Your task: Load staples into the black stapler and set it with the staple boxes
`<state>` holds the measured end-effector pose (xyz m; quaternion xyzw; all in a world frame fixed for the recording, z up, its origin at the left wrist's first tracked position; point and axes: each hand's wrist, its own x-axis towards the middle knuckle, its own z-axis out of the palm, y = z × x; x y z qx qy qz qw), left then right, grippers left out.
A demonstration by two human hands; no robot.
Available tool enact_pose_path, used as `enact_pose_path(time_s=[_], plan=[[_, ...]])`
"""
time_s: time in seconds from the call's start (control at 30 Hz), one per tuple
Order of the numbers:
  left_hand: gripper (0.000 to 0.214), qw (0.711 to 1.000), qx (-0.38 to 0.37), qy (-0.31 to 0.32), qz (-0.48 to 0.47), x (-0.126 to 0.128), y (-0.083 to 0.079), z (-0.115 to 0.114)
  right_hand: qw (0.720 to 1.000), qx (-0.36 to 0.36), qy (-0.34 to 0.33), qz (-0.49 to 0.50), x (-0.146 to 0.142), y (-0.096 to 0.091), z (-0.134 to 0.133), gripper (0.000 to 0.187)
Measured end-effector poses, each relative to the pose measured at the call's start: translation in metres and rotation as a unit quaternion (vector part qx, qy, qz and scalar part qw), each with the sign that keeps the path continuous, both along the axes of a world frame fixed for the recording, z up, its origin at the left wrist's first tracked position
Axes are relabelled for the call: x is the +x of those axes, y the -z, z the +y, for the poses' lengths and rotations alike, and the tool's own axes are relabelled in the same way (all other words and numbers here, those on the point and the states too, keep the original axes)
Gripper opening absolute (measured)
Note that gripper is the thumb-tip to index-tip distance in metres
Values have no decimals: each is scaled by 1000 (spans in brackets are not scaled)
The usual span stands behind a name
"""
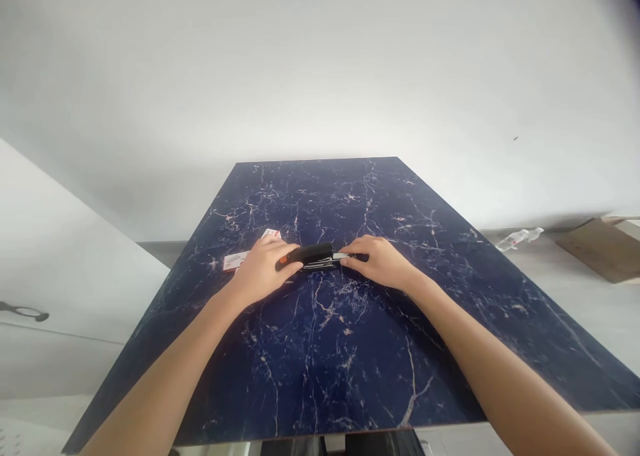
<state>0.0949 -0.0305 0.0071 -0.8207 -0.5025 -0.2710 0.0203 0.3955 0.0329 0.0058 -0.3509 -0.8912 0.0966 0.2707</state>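
A black stapler (pixel 316 252) with an orange spot near one end lies across the middle of the dark table. Wrapped over its left end is my left hand (pixel 266 264), closed with the thumb along the near side. At the stapler's right end, my right hand (pixel 376 259) pinches a silver metal slide with a black end (pixel 341 257), which sticks out of the stapler. Just behind and left of my left hand are a small white and red box (pixel 234 261) and another white and red piece (pixel 271 233), both partly covered by the hand.
The blue marble-patterned table (pixel 320 196) meets a white wall (pixel 320 69) at its far edge. On the floor to the right lie a clear plastic bottle (pixel 519 239) and a cardboard box (pixel 597 248). A white door with a dark handle (pixel 25 311) stands at the left.
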Motion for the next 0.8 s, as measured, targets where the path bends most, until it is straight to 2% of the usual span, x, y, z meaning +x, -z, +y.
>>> enact_pose_path(time_s=[0.2,0.33,0.4,0.5,0.6,0.67,0.8], plan=[[39,1000,-2,-2,5,3,-2,-1,1000,-5,-3,-11,-1,-2,-1,29],[39,1000,-15,-7,13,2,-3,-3,999,10,22,-37,-4,-1,-4,31],[44,999,-24,-24,23,-3,-4,-3,998,4,52,-40,-2,-2,-6,43],[61,996,-61,-69,18,-12,-6,-2,993,-45,102,-31,3,-6,-12,63],[62,993,-88,-82,14,-16,-7,-2,989,-65,134,-21,4,-9,-19,47],[57,993,-87,-75,24,-14,-7,-3,991,-15,129,-18,-1,-7,-22,35],[51,995,-71,-59,32,-12,-5,-2,990,125,65,-29,-12,4,-21,18]])
